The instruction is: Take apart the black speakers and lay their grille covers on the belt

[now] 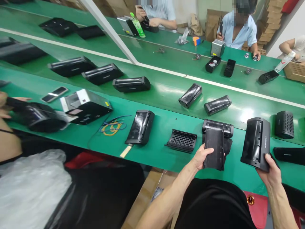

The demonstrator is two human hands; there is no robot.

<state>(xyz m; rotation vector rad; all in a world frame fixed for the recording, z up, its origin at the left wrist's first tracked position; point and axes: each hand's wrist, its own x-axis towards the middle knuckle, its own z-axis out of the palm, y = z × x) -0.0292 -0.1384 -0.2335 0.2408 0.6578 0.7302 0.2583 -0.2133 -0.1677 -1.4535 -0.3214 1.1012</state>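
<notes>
My left hand (205, 155) is closed on the edge of a thin black curved panel (214, 149), its inner side facing me. My right hand (271, 168) grips the lower end of a black speaker (256, 143) with glossy film on its front and white lettering along its side. Behind the panel lies another black speaker (218, 127), partly hidden, with dark material beside it. To the left of my left hand, a perforated grille cover (182, 141) rests on the green bench. Farther left stands a film-covered speaker (140, 127).
Several speakers (190, 94) sit on the green conveyor belt (164, 92) ahead. A grey box-shaped device (87, 106), cables (111, 128) and a phone (54, 94) are on the left. A white post (111, 31) crosses ahead. Co-workers sit opposite; one is beside me at left.
</notes>
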